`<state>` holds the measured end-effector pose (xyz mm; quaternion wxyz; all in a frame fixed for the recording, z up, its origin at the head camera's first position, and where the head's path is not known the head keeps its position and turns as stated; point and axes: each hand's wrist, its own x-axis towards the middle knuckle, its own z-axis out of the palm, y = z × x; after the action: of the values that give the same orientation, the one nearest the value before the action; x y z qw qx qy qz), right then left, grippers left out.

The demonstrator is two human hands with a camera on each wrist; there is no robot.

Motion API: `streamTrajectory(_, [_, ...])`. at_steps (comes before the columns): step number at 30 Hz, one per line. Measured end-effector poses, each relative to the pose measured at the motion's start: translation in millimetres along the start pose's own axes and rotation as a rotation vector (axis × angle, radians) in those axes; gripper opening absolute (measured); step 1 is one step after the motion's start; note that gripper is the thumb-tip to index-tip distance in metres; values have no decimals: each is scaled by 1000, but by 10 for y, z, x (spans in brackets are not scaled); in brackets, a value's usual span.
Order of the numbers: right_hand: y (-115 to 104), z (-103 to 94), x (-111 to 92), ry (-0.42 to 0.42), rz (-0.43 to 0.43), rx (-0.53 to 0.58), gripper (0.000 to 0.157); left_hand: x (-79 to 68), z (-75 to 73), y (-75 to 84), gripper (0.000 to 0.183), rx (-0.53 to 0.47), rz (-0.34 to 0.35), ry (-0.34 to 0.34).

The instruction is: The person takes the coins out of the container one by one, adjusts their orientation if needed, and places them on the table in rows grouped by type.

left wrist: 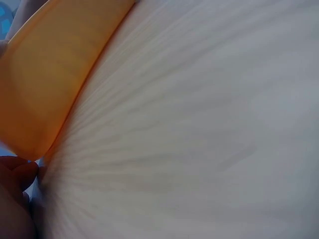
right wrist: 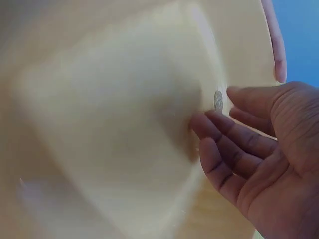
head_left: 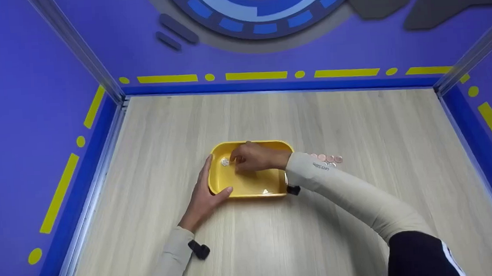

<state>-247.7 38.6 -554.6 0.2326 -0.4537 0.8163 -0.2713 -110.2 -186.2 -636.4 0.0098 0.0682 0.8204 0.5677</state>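
Observation:
In the head view a yellow plastic tub (head_left: pixel 256 195) sits on the table. My left hand (head_left: pixel 203 201) grips its near left corner, thumb at the front rim and fingers along the outer left wall. Inside the tub is my right hand (head_left: pixel 254 157), fingers loosely bent. A silver coin (head_left: pixel 224 161) lies at the tub's left end, just past those fingertips. From the right wrist view, the same coin (right wrist: pixel 218 101) shows beside the fingertips, with a gap between thumb and fingers. The left wrist view catches the tub's outer wall (left wrist: pixel 55 69).
Several copper coins (head_left: pixel 322 157) lie on the wooden table (head_left: pixel 253 241) right of the tub, partly behind the right sleeve (head_left: pixel 345 191). Silver coins (head_left: pixel 332 164) lie beside them. Blue panels (head_left: pixel 266 58) with yellow marks enclose the table's back and sides.

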Motion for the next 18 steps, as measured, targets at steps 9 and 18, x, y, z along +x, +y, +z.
streamTrajectory(9, [6,48,126,-37,39,-28,35,-9,-2,11,114,9,-14,0])
streamTrajectory(18, [38,100,201,-49,28,-41,33,-11,1,7,112,18,-12,4])
